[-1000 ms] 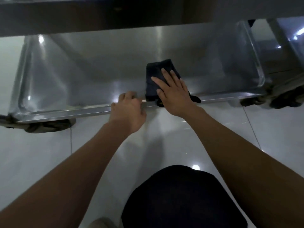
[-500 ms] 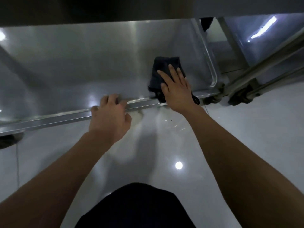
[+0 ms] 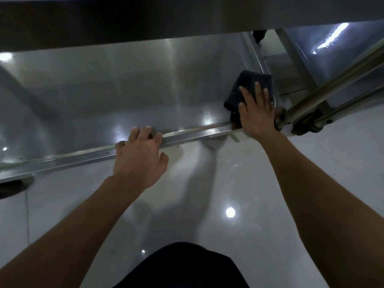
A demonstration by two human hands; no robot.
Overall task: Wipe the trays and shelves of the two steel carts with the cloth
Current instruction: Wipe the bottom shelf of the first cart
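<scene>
The bottom shelf of a steel cart lies low before me, under the dark edge of the shelf above. A dark folded cloth lies in the shelf's near right corner. My right hand presses flat on the cloth with straight, spread fingers. My left hand grips the shelf's front rim, fingers curled over it and thumb below.
A second steel cart stands to the right, its frame tubes and a black caster close to my right hand. Another caster shows at the left edge. Glossy white floor tiles lie below, and my dark-clothed knee is at the bottom.
My right hand has slid the cloth to the right along the shelf, from the middle into the right corner. The left hand kept its grip on the front rim.
</scene>
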